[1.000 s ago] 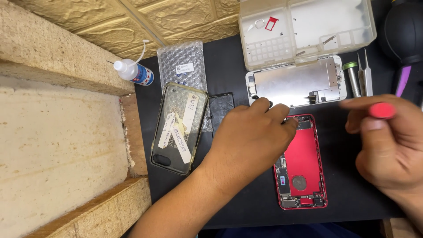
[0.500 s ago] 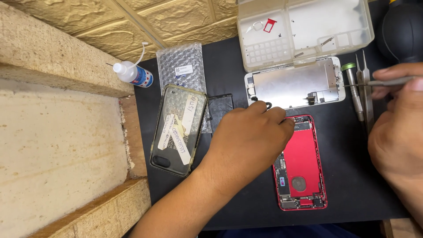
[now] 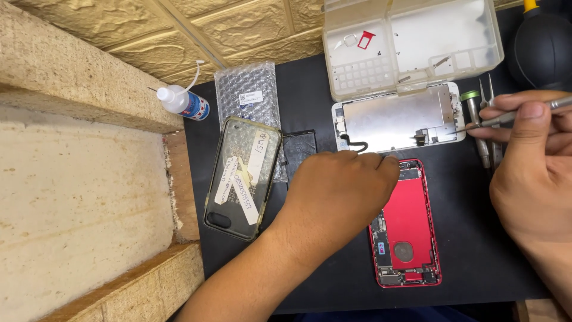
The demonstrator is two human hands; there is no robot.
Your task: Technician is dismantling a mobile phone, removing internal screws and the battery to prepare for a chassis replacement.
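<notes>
1. The opened red phone body [image 3: 411,229] lies on the black counter [image 3: 476,250], long axis running toward and away from the person, its top end away from them.
2. The left hand [image 3: 339,191] presses palm-down on its top left corner, fingers curled; it is the nearer hand.
3. The right hand [image 3: 530,161] grips a slim metal tool [image 3: 506,117], apparently tweezers, tip pointing left at the detached screen panel [image 3: 396,117].
4. The clear case [image 3: 241,179] lies left.

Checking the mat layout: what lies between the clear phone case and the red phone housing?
In the head view, the left hand lies between the clear phone case and red phone housing, resting on the housing's top-left.
</notes>
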